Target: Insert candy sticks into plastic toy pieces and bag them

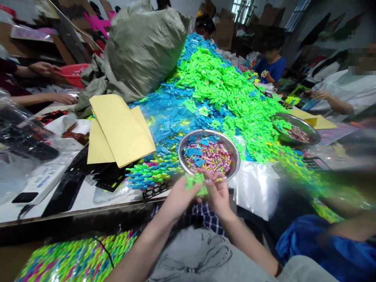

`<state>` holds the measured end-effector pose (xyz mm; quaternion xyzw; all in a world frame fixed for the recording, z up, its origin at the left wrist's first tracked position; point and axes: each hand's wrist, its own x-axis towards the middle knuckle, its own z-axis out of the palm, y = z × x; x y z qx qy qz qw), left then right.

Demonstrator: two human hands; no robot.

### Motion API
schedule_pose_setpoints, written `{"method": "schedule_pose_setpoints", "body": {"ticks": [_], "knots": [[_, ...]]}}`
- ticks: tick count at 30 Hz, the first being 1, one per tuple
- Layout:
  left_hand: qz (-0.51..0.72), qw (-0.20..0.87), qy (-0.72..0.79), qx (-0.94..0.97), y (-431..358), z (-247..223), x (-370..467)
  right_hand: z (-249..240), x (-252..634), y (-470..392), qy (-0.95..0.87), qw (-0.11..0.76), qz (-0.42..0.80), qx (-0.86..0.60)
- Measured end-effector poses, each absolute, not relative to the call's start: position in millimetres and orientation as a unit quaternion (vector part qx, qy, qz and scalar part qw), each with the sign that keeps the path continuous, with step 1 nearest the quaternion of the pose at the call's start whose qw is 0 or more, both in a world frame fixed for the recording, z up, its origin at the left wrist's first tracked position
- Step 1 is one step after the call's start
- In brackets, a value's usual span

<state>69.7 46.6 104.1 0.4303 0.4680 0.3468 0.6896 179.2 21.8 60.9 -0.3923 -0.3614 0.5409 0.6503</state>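
My left hand (182, 192) is closed on a bright green plastic piece (196, 182) in front of my body. Close beside it, my right hand (217, 196) is bent in a pinch, with a small yellow piece (219, 179) at its fingertips. Just beyond both hands stands a round metal bowl (238, 156). In it lie many small pink-and-yellow striped pieces (217, 154) and several blue plastic pieces (195, 152). My fingers partly cover the green piece, so its full shape is hidden.
A large heap of green plastic pieces (223, 82) and blue ones fills the table's middle. Yellow cards (123, 129) and a big grey sack (143, 47) are left. Clear plastic bags (257, 190) lie right, before a second metal bowl (315, 137). Other people sit around.
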Motion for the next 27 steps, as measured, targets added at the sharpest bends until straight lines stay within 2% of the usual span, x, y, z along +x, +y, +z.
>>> {"method": "schedule_pose_setpoints", "body": {"ticks": [8, 12, 16, 21, 27], "knots": [[0.385, 0.62, 0.51, 0.455, 39, 110, 69, 79, 183, 23, -0.371, 0.653, 0.55, -0.366], [0.412, 0.536, 0.518, 0.523, 35, 111, 70, 84, 179, 33, -0.35, 0.686, 0.454, -0.448], [0.425, 0.505, 0.536, 0.526, 27, 102, 67, 76, 172, 35, -0.344, 0.646, 0.457, -0.506], [0.389, 0.559, 0.605, 0.412, 20, 77, 40, 56, 176, 19, -0.386, 0.534, 0.553, -0.51], [0.341, 0.695, 0.579, 0.256, -2, 34, 1, 22, 184, 3, -0.716, 0.318, 0.37, -0.499]]}}
